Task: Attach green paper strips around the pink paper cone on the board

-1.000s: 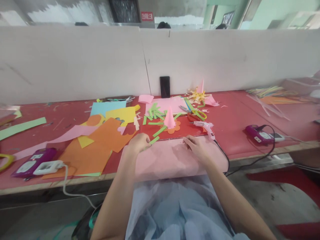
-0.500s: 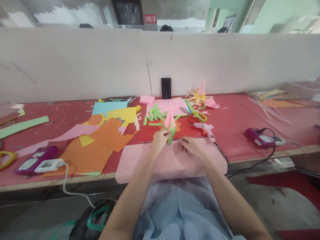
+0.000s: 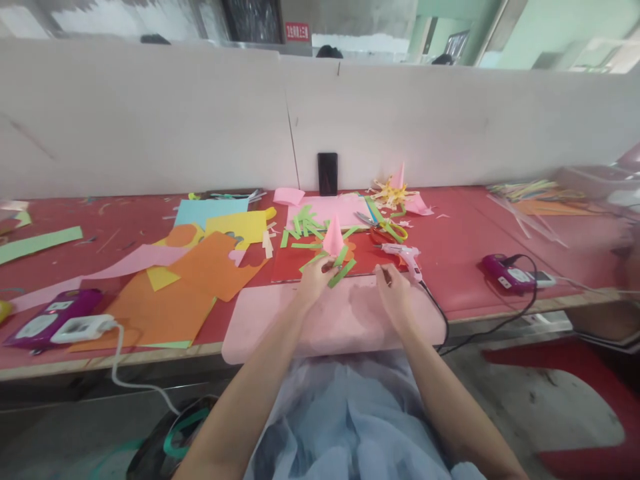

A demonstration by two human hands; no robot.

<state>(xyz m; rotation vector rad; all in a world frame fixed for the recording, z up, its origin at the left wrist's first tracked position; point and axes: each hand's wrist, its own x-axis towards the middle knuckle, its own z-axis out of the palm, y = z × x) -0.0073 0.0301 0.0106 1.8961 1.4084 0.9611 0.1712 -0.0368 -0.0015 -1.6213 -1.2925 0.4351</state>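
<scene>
My left hand [image 3: 314, 281] is closed in a pinch on a green paper strip [image 3: 342, 272], held just above the far edge of a pink sheet [image 3: 280, 327] that overhangs the table's front. A pink paper cone [image 3: 333, 237] stands on an orange flower cutout on a red sheet [image 3: 290, 265] just beyond. My right hand [image 3: 393, 290] rests on the pink sheet with fingers curled, close to the pink glue gun [image 3: 406, 255]; nothing shows in it.
Loose green strips [image 3: 305, 227], scissors [image 3: 385, 228] and orange [image 3: 200, 280], yellow and blue sheets litter the red table [image 3: 465, 227]. A phone [image 3: 327, 173] leans on the white partition. Purple devices [image 3: 503, 272] [image 3: 47, 321] with cords sit at both sides.
My left hand picked up a green strip from the pink sheet's left part and carried it right toward the cone. My right hand shifted slightly toward the glue gun.
</scene>
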